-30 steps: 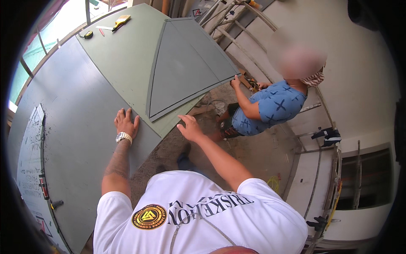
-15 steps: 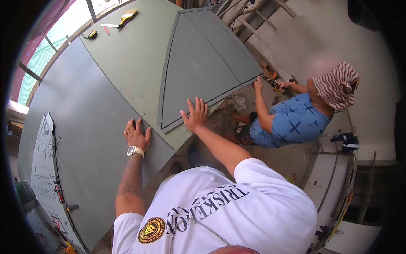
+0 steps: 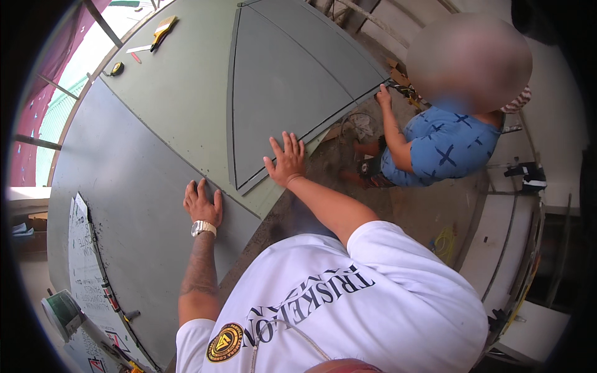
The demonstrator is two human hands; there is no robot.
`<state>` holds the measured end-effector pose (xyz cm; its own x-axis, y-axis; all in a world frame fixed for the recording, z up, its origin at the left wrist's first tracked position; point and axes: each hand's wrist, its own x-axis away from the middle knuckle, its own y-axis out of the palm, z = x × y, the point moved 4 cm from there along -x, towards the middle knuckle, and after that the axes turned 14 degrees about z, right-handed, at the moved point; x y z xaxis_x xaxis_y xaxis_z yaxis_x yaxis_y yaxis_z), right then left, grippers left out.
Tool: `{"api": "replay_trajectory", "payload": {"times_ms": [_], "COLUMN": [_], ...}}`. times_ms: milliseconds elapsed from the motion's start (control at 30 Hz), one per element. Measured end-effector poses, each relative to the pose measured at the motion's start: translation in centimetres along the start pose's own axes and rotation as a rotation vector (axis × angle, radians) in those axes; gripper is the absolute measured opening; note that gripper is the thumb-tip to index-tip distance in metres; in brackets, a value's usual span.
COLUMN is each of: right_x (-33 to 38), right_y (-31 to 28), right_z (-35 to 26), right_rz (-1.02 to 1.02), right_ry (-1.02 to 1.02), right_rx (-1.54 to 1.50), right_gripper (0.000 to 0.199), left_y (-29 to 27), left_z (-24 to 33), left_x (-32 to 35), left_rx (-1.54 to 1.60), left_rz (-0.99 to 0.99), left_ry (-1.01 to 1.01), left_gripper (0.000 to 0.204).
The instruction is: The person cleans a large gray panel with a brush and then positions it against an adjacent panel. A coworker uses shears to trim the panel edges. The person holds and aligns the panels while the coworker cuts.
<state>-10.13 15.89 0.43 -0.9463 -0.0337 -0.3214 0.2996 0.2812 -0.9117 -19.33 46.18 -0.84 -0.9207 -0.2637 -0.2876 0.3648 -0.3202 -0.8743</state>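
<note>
The triangular grey panel (image 3: 292,93) lies flat on a larger pale green sheet (image 3: 180,105), which rests beside a darker grey sheet (image 3: 124,217) on the table. The right hand (image 3: 286,160) is open, fingers spread, palm pressed on the panel's near corner. The left hand (image 3: 202,204), also open and flat, with a watch at the wrist, bears on the grey sheet just beside the seam. A co-worker's hand (image 3: 384,96) touches the panel's far corner at the table edge. The panel looks thin, stiff and smooth, probably light for its size yet awkward and prone to flex or slide, with edges that may be sharp. Flat palms can steady it; lifting seems best done at the corners and long edges, one person per end. A tape measure (image 3: 116,68) lies well apart.
</note>
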Motion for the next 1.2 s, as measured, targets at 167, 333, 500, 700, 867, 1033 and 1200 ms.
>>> {"api": "replay_trajectory", "payload": {"times_ms": [167, 333, 500, 700, 867, 1033, 1200], "right_x": [0.5, 0.8, 1.1, 1.4, 1.2, 1.1, 1.2], "right_y": [-0.1, -0.7, -0.5, -0.7, -0.9, -0.9, -0.9], "right_z": [0.0, -0.1, 0.1, 0.1, 0.0, 0.1, 0.0], "right_rz": [0.017, 0.031, 0.041, 0.035, 0.045, 0.049, 0.046], "right_ry": [-0.001, -0.013, 0.002, 0.001, -0.002, 0.000, -0.001], "right_rx": [-0.001, -0.009, -0.017, -0.008, -0.014, -0.017, -0.021], "right_gripper": [0.071, 0.071, 0.072, 0.072, 0.072, 0.072, 0.071], "left_y": [-0.7, -0.7, -0.5, -0.7, -1.0, -1.1, -0.9], "left_z": [0.3, 0.1, 0.1, 0.2, 0.3, 0.6, 0.3], "left_x": [0.2, 0.7, 0.8, 1.1, 1.1, 0.9, 0.9], "left_rx": [-0.013, -0.016, -0.019, -0.016, -0.012, -0.012, -0.019], "left_rz": [0.007, 0.015, 0.023, 0.018, 0.033, 0.044, 0.036], "left_ry": [0.012, 0.024, 0.024, 0.020, 0.026, 0.036, 0.027], "left_gripper": [0.061, 0.063, 0.063, 0.063, 0.061, 0.060, 0.061]}}
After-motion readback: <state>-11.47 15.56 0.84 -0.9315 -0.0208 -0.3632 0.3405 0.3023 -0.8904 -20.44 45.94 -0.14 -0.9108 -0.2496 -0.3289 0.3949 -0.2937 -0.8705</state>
